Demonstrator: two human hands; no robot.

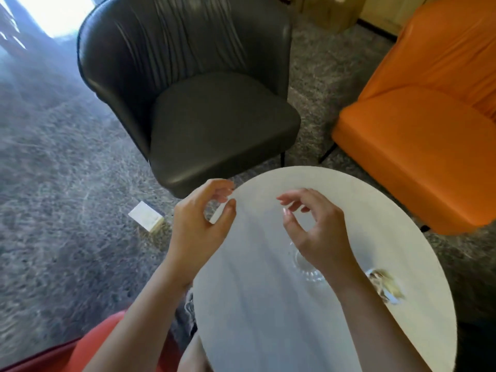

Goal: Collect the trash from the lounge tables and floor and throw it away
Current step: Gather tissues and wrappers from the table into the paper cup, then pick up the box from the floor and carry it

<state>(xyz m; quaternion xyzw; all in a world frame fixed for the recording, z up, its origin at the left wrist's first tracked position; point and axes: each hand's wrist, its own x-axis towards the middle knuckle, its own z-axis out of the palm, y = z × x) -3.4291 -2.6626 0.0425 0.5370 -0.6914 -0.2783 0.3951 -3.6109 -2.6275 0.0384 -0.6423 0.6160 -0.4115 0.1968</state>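
Both hands hover over a round white table, and neither is holding anything: the left hand sits at the table's left edge with thumb and fingers curled loosely toward each other around empty air, and the right hand is over the middle of the tabletop with its fingers half bent and apart. The nearest piece of trash on the tabletop looks to be a crumpled wrapper near the right edge, lying beside the right forearm and behind the fingers rather than under them. It should be very light, soft and crinkly, so a simple pinch of its bunched middle would lift it (it may be shiny foil or plastic, the blur makes that hard to tell). Just under the right wrist stands something of clear ribbed glass, partly hidden; if it is glass it is fragile and slippery, and best left alone or moved by its rim. On the carpet, well clear of the table's left edge and near the front of the dark chair, lies a small white box, light and stiff, easy to take by its long sides. An orange chair stands beyond the right edge.
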